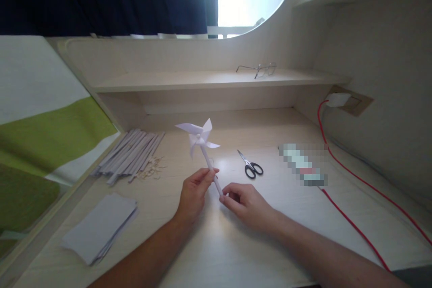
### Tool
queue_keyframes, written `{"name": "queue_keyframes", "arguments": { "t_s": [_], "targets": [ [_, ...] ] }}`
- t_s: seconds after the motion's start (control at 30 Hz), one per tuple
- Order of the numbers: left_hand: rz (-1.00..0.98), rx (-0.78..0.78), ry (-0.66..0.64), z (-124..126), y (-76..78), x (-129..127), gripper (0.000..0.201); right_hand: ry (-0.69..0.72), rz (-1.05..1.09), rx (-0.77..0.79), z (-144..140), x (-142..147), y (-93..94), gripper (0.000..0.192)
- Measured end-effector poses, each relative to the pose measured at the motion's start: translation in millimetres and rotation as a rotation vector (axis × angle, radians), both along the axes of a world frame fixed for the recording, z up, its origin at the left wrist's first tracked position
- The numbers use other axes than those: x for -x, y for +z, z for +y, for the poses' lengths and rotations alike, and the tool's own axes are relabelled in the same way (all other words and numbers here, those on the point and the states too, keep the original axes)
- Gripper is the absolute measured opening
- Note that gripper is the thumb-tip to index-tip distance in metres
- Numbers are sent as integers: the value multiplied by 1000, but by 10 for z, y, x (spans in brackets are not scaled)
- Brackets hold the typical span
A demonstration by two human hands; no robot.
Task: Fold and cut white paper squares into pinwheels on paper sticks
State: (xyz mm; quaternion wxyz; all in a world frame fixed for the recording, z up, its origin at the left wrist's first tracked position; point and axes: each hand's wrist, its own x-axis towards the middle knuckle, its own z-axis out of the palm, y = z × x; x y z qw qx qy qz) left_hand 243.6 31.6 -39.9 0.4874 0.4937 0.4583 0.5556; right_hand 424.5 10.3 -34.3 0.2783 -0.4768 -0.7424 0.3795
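A white paper pinwheel (200, 137) is held up over the desk, tilted with its head to the upper left. My left hand (195, 191) pinches the middle of its white paper stick between thumb and fingers. Lower down, my right hand (248, 202) has its thumb and fingertips closed at the bottom end of the same stick. Black-handled scissors (250, 166) lie on the desk to the right of the pinwheel, blades pointing away and slightly left, touched by neither hand.
Rolled paper sticks (131, 155) are heaped at the left, with thin pale strips (153, 168) beside them. A stack of white paper (101, 227) lies nearer. At right are a pixelated object (300, 164) and a red cable (357, 229). Glasses (265, 70) rest on the shelf (189, 78).
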Motion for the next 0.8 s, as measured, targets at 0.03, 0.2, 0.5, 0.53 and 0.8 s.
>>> {"name": "queue_keyframes", "arguments": {
  "t_s": [0.03,0.2,0.5,0.53,0.8],
  "targets": [
    [-1,-3,5,10,6,7,22,-3,6,-1,7,-3,-7,20],
    [50,-57,19,48,56,27,23,-40,24,-7,36,-9,-49,17],
    [98,-62,95,35,52,19,26,-108,40,-2,47,-4,-9,19],
    [117,-60,102,28,52,13,26,-116,34,-3,48,-8,9,19],
    [406,-165,9,-45,19,-35,27,-220,-144,-11,252,-500,313,21]
  ]
}}
